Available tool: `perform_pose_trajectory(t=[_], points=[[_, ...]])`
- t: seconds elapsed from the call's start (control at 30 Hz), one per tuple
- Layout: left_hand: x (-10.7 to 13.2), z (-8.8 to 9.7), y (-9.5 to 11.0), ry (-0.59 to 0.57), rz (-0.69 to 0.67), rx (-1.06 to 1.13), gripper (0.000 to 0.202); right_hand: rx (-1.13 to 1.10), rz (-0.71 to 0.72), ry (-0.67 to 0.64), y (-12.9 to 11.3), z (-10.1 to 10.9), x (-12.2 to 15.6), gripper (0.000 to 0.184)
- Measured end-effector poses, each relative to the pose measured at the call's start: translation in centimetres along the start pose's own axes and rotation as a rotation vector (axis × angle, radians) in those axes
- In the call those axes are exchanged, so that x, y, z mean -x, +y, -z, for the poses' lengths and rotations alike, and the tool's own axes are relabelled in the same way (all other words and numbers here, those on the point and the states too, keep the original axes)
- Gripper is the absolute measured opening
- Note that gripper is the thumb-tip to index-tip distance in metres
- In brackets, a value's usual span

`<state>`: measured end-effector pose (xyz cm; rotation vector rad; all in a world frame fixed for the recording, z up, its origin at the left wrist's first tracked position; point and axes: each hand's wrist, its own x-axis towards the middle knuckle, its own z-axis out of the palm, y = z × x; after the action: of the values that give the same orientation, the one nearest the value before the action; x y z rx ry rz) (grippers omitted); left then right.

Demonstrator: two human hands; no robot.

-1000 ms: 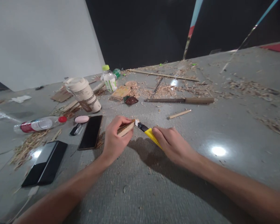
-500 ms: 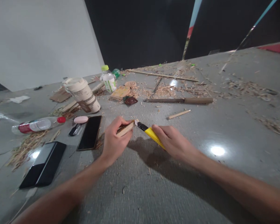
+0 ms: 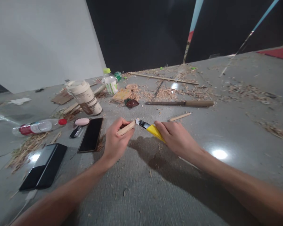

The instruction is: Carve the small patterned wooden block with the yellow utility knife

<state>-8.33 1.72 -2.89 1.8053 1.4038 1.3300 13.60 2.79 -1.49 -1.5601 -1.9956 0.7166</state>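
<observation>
My left hand [image 3: 117,139] is closed around a short piece of wood [image 3: 126,128], its pale end pointing up and to the right. Wrapped in my right hand [image 3: 178,136] is a yellow utility knife [image 3: 156,133], its blade out and meeting the tip of the wood. Beyond my right hand lies a small pointed wooden stick [image 3: 180,116]. Farther off rests a file with a wooden handle [image 3: 199,103]. A black phone [image 3: 91,135] lies flat just left of my left hand.
At left are a tumbler [image 3: 85,97], a lying bottle with a red cap [image 3: 40,126], a dark folding case [image 3: 43,166] and a pink oval item [image 3: 82,121]. A bottle with a green cap [image 3: 110,83] stands farther back. Wood shavings [image 3: 165,94] litter the grey floor.
The knife in my right hand has turned slightly, with its blade still at the wood's tip. The piece of wood has rolled a little in my left hand, showing more of its pale face.
</observation>
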Motion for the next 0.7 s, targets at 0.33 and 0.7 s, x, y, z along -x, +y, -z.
perform_pose_trajectory(t=[0.33,0.7], points=[[-0.1,0.9,0.3,0.09,-0.023,0.021,0.018,-0.116,-0.276,0.305,5.1,4.5,-2.8,0.067],[0.0,0.5,0.3,0.066,-0.03,0.022,0.015,-0.168,0.038,-0.103,1.4,-0.6,1.0,0.057]])
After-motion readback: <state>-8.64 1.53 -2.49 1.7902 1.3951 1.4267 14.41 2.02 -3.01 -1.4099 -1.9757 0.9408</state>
